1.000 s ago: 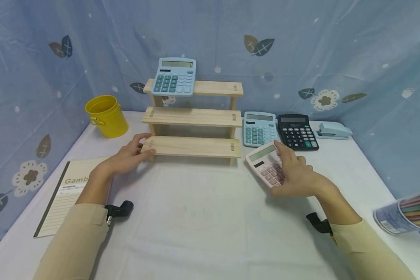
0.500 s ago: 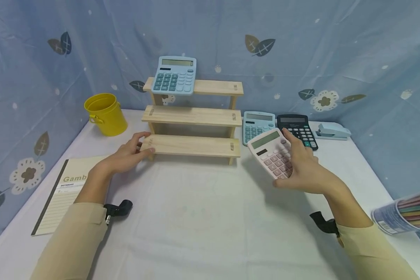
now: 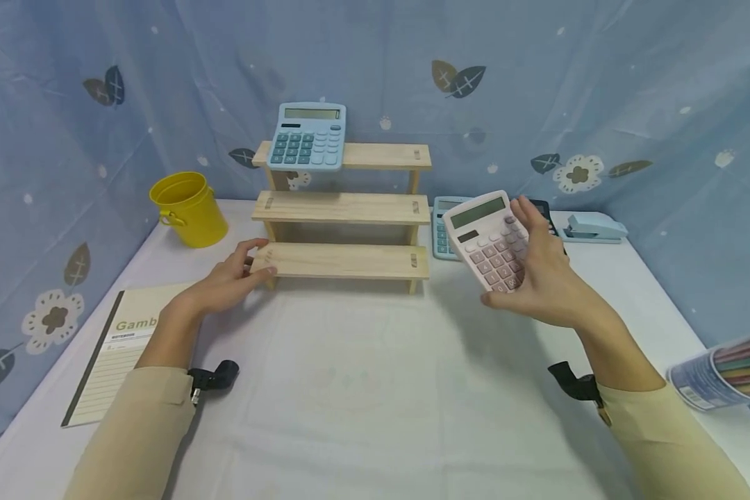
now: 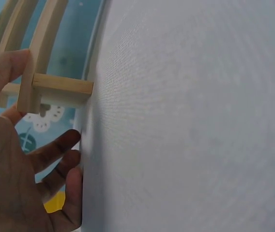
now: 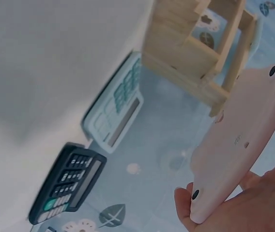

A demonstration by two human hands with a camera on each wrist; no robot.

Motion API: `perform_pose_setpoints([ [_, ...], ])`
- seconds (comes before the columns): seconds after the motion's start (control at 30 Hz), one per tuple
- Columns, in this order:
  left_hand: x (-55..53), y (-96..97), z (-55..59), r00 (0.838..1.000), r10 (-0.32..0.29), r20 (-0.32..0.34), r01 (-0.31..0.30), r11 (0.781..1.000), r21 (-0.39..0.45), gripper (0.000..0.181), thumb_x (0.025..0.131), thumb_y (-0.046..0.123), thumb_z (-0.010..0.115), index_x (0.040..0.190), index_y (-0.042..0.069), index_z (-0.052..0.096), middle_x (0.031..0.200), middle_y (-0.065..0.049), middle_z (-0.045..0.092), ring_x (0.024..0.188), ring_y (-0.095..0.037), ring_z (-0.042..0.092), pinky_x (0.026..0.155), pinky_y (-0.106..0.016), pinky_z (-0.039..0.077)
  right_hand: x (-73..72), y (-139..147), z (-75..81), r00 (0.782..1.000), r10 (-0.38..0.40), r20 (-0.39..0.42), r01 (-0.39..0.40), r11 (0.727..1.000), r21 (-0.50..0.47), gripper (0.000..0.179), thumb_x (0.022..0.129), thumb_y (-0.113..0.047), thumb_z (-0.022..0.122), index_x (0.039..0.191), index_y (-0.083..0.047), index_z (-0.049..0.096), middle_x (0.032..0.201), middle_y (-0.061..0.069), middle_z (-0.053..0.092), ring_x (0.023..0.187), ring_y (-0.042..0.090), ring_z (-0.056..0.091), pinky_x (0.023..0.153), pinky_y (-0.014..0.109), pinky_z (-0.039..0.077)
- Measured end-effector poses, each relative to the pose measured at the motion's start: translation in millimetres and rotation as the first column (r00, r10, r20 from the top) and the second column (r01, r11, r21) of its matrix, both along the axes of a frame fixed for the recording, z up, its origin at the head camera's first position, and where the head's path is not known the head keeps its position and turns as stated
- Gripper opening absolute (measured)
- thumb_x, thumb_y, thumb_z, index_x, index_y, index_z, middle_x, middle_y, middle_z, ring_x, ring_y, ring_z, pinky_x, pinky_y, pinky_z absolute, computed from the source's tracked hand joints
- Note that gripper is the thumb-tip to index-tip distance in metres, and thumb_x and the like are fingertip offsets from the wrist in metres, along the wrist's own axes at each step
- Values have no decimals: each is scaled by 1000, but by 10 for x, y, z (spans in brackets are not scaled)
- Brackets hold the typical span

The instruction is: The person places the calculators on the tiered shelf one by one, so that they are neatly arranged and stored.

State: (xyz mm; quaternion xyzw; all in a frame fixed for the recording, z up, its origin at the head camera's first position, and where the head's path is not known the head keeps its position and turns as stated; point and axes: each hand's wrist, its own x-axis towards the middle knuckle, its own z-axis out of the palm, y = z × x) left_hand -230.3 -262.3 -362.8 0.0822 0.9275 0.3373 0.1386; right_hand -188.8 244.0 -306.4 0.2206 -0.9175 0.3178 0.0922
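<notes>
My right hand [image 3: 546, 278] holds a pale pink calculator [image 3: 484, 239] by its right side, thumb at the bottom edge and fingers at the top. Its keys face up toward me, and it is raised off the table; its smooth back shows in the right wrist view. My left hand [image 3: 225, 278] pinches the left end of the lowest board of a three-tier wooden stand [image 3: 344, 260] between thumb and forefinger. In the left wrist view the other fingers of that hand [image 4: 11, 159] spread beside the stand. A light blue calculator [image 3: 306, 139] leans on the top tier's left part.
Behind the held calculator lie a second blue calculator [image 5: 115, 106] and a black calculator [image 5: 67, 181], both partly hidden in the head view. A light blue stapler [image 3: 594, 228] is farther right. Also there: a yellow bucket [image 3: 190, 212], a notebook [image 3: 115, 354] and a pencil tin [image 3: 706, 382].
My right hand has lifted the pink calculator up and away from the table, so it now overlaps the blue and black ones behind. My left hand stays on the stand.
</notes>
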Motion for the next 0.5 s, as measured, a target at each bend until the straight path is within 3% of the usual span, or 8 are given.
perform_pose_setpoints([
  [0.17, 11, 20, -11, 1000, 1, -3, -1, 1000, -1, 80, 105, 55, 47, 164, 21, 6, 154, -28, 38, 135, -44, 46, 108, -64, 39, -41, -60, 46, 1000, 3, 11, -2, 1000, -28, 145, 64, -20, 93, 162, -30, -13, 173, 7, 7, 149, 46, 15, 110, 75, 15],
  [0.5, 2, 14, 7, 1000, -6, -5, 6, 1000, -11, 79, 105, 54, 46, 164, 20, 5, 156, -30, 35, 139, -47, 41, 110, -68, 34, -197, -285, 119, 999, 38, 31, -34, 992, -122, 141, 68, -15, 91, 161, -36, -13, 172, 4, 4, 147, 40, 19, 105, 64, 36],
])
